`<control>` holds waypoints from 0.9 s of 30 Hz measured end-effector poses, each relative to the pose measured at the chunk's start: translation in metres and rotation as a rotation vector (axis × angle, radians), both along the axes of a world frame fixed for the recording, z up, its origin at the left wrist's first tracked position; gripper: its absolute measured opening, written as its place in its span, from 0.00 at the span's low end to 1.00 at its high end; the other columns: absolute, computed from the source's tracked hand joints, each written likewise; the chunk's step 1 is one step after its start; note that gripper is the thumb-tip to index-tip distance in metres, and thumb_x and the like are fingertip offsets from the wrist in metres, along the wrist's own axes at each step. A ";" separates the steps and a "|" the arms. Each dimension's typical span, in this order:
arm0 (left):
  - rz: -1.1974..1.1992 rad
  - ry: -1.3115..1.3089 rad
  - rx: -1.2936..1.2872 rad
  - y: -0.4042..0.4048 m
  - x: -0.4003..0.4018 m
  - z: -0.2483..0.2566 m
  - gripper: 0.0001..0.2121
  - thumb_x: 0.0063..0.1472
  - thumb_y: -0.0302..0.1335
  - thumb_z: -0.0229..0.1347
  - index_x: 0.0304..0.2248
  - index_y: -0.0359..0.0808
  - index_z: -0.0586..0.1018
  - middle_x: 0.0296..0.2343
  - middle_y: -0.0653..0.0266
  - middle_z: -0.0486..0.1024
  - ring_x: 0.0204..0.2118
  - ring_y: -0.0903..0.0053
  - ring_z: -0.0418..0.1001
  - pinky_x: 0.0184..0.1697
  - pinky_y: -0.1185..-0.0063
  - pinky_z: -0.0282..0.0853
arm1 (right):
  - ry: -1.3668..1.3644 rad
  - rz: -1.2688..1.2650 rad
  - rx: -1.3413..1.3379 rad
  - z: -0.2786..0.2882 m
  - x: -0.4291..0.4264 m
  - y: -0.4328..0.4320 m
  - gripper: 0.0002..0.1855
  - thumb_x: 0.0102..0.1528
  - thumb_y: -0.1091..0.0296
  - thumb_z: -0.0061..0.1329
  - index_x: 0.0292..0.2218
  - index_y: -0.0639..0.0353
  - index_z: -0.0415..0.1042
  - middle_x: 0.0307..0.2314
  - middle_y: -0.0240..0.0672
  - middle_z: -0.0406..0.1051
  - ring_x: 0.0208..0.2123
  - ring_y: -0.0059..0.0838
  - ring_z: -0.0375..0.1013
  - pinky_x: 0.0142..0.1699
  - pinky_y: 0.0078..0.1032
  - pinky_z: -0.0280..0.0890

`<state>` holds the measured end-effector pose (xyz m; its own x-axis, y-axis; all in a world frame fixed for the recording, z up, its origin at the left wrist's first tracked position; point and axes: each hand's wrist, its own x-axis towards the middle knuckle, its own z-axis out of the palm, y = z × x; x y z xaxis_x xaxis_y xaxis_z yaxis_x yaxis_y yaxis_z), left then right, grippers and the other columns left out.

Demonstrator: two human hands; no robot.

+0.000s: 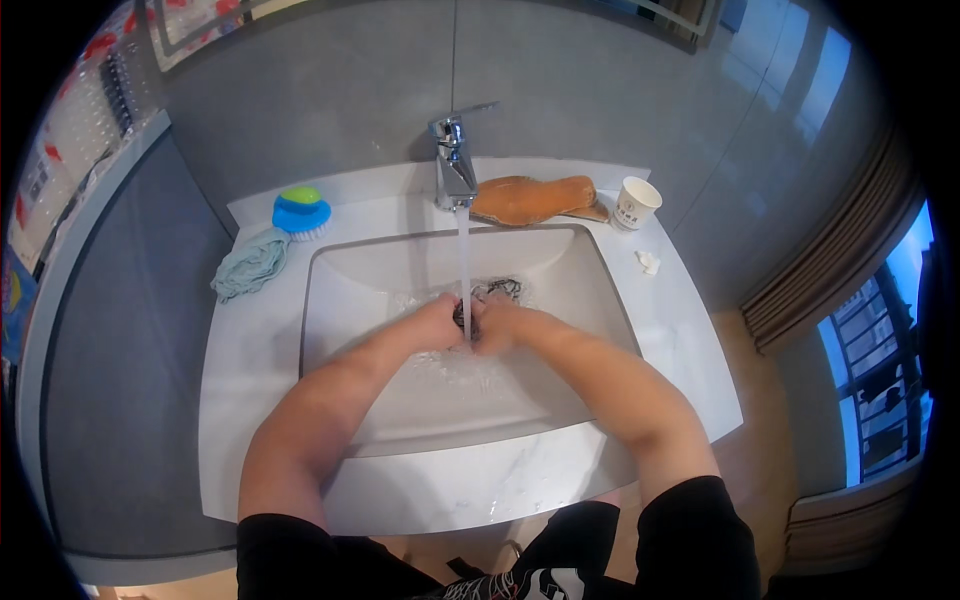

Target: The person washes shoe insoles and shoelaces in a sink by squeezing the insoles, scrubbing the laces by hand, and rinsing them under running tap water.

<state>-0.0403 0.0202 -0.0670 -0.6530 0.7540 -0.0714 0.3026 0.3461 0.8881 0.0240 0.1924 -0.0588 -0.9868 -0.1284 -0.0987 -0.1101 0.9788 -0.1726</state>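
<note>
Both of my hands are in the white washbasin (382,409), under running water (463,255) from the chrome faucet (454,169). My left hand (441,324) and my right hand (498,322) meet around a wet, dark bundle with pale streaks (511,286). Whether it is cord or cloth I cannot tell. Part of it shows between the hands, right at the stream; another part sticks out beyond my right hand. Fingers and water hide the rest. Water splashes and spreads over the basin floor around my hands.
Behind the basin lie brown shoe insoles (529,200), beside a paper cup (637,202) bearing writing. A crumpled white scrap (647,262) sits on the right counter. At left are a blue-and-green scrub brush (301,215) and a pale green cloth (252,264). A grey partition (135,360) stands left.
</note>
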 end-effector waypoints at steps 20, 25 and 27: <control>0.445 0.481 -0.426 -0.019 -0.026 0.061 0.14 0.54 0.31 0.54 0.38 0.31 0.77 0.32 0.46 0.78 0.38 0.52 0.75 0.43 0.65 0.71 | -0.078 0.252 -0.320 0.033 -0.011 0.009 0.15 0.51 0.71 0.50 0.42 0.56 0.76 0.43 0.44 0.74 0.44 0.47 0.73 0.48 0.40 0.68; 0.710 0.277 0.161 -0.017 -0.031 0.092 0.17 0.55 0.30 0.53 0.44 0.33 0.75 0.38 0.51 0.77 0.41 0.58 0.75 0.43 0.68 0.70 | 0.034 -0.065 -0.036 0.041 0.003 0.003 0.17 0.53 0.64 0.50 0.45 0.58 0.73 0.43 0.47 0.72 0.47 0.51 0.70 0.52 0.40 0.67; 0.720 0.332 0.521 -0.011 -0.017 0.125 0.18 0.58 0.31 0.53 0.47 0.33 0.72 0.46 0.51 0.72 0.48 0.60 0.70 0.51 0.69 0.65 | -0.059 -0.080 -0.083 0.031 0.002 0.001 0.19 0.54 0.61 0.49 0.45 0.59 0.73 0.45 0.48 0.71 0.48 0.51 0.70 0.52 0.41 0.66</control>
<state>-0.0571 0.0096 0.0577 -0.9000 0.0467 0.4334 0.4356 0.1327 0.8903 0.0260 0.1932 -0.0278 -0.9870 -0.0593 -0.1495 -0.0191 0.9662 -0.2572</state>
